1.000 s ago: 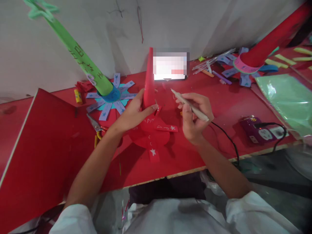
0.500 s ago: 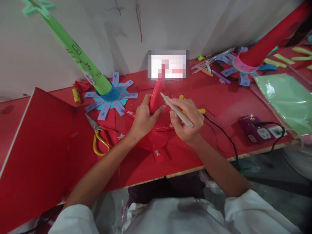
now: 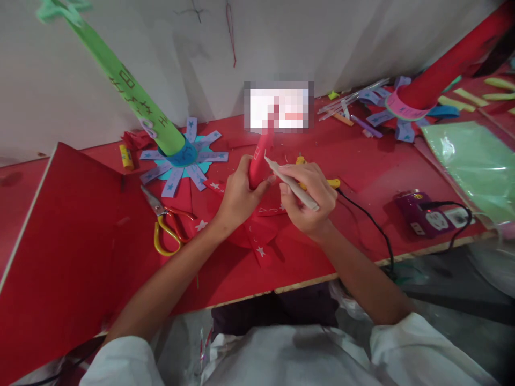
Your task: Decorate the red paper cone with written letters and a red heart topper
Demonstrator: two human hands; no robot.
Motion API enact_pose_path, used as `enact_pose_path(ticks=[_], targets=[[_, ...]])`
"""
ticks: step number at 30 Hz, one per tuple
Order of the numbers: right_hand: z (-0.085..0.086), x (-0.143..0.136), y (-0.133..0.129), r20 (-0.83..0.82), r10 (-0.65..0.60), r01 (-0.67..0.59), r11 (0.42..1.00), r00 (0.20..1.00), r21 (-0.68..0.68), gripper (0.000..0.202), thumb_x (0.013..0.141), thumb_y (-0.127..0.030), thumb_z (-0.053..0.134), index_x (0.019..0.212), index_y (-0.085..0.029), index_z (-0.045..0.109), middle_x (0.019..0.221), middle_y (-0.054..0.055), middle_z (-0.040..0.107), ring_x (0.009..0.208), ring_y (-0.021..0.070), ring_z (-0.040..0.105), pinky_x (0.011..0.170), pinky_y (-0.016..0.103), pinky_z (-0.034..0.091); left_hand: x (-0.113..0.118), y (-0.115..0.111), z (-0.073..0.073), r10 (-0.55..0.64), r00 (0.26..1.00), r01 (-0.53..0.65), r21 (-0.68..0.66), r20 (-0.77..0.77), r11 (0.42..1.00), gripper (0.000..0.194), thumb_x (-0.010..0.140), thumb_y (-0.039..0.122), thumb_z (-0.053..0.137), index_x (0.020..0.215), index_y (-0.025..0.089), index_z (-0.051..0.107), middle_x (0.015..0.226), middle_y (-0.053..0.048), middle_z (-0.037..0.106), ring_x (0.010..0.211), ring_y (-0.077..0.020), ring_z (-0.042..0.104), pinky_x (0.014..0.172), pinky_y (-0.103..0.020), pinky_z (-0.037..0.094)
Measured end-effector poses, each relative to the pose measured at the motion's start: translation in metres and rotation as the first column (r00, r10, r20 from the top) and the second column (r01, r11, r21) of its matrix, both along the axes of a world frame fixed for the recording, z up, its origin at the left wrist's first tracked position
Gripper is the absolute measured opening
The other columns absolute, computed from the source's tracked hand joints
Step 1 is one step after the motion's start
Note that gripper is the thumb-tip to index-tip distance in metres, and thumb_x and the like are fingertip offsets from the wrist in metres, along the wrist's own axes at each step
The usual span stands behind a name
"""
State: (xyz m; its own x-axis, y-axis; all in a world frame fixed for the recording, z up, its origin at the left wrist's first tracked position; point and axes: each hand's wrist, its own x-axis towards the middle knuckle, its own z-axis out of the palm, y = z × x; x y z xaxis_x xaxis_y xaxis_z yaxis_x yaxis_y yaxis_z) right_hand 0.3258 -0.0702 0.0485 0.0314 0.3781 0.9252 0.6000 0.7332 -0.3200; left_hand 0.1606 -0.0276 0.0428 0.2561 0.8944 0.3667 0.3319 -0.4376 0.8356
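Observation:
In the head view, my left hand [image 3: 241, 194] is wrapped around the lower part of a red paper cone [image 3: 261, 155], which carries a small pale drawn mark. A pale marker [image 3: 296, 186] is pinched in my right hand [image 3: 311, 195], its tip at the right side of the cone. Beneath both hands lie red paper strips with white stars [image 3: 260, 252]. Left of them is a green paper cone [image 3: 137, 102] with writing, standing on a blue base with lilac strips [image 3: 171, 182]. Scissors with yellow and red handles [image 3: 167, 236] lie near my left forearm.
A red board [image 3: 60, 241] stands at the left, near a yellow glue stick [image 3: 126, 157]. Behind the hands is a blurred bright screen [image 3: 298, 107]. At the right are a purple power adapter [image 3: 426, 214] with a cable, green plastic-wrapped sheets [image 3: 475, 166] and another red cone [image 3: 446, 75].
The marker tip has moved slightly down and closer to the red cone, which has shifted a little to the right with my left hand.

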Motion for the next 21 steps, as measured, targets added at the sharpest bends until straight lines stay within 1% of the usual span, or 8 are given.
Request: enact_pose_path(ticks=[3,7,10,13,16,21], targets=[[0.0006,0.0001,-0.0010,-0.001,0.013,-0.013,1.000,1.000,-0.009,0.027,0.101,-0.018,0.064,0.126,-0.026,0.072,0.102,0.006,0.083,0.087,0.0233,0.079,0.079,0.040,0.064,-0.0006,0.0007,-0.0007,-0.004,1.000,0.004,0.003,-0.001,1.000,0.033,0.093,0.034,0.081,0.111,0.024,0.056,0.100,-0.003,0.073,0.094,-0.0224,0.073,0.085,-0.037,0.058],[0.0003,-0.0005,-0.0014,-0.006,0.005,-0.005,1.000,1.000,-0.004,0.028,0.102,-0.020,0.064,0.128,-0.026,0.071,0.104,0.006,0.083,0.089,0.0238,0.080,0.080,0.040,0.064,-0.0003,-0.0002,0.0003,-0.003,1.000,0.003,-0.014,0.010,1.000,0.034,0.093,0.039,0.082,0.110,0.024,0.056,0.100,-0.003,0.072,0.094,-0.0230,0.073,0.086,-0.038,0.058],[0.0009,-0.0014,-0.0021,0.001,0.011,-0.011,1.000,1.000,-0.015,0.028,0.103,-0.019,0.064,0.129,-0.026,0.071,0.106,0.007,0.084,0.091,0.0240,0.081,0.082,0.040,0.065,0.0003,-0.0012,0.0016,-0.011,1.000,0.011,-0.017,0.012,1.000,0.034,0.093,0.038,0.082,0.110,0.024,0.057,0.102,-0.003,0.072,0.094,-0.0226,0.073,0.086,-0.037,0.057],[0.0017,-0.0018,-0.0024,0.000,0.010,-0.010,1.000,1.000,0.003,0.024,0.104,-0.020,0.063,0.126,-0.025,0.071,0.103,0.007,0.083,0.088,0.0230,0.080,0.079,0.039,0.064,0.0007,-0.0015,0.0026,-0.009,1.000,0.010,-0.025,0.008,1.000,0.032,0.093,0.036,0.082,0.110,0.024,0.057,0.102,-0.003,0.073,0.094,-0.0219,0.072,0.086,-0.036,0.057],[0.0007,-0.0011,-0.0015,-0.019,-0.009,0.009,1.000,1.000,0.022,0.022,0.103,-0.021,0.063,0.123,-0.025,0.071,0.102,0.007,0.083,0.087,0.0229,0.079,0.078,0.039,0.064,0.0008,-0.0013,0.0025,0.006,1.000,-0.006,-0.036,0.001,0.999,0.033,0.092,0.037,0.083,0.109,0.024,0.057,0.103,-0.003,0.073,0.094,-0.0222,0.072,0.085,-0.036,0.056],[-0.0043,0.0009,0.0005,-0.007,-0.081,0.081,0.997,0.997,-0.012,0.019,0.105,-0.028,0.060,0.120,-0.026,0.072,0.098,0.006,0.082,0.085,0.0238,0.079,0.075,0.040,0.064,0.0007,-0.0009,0.0023,0.016,1.000,-0.016,-0.033,-0.003,0.999,0.032,0.090,0.034,0.082,0.108,0.024,0.057,0.102,-0.003,0.074,0.089,-0.0217,0.072,0.081,-0.036,0.056]])
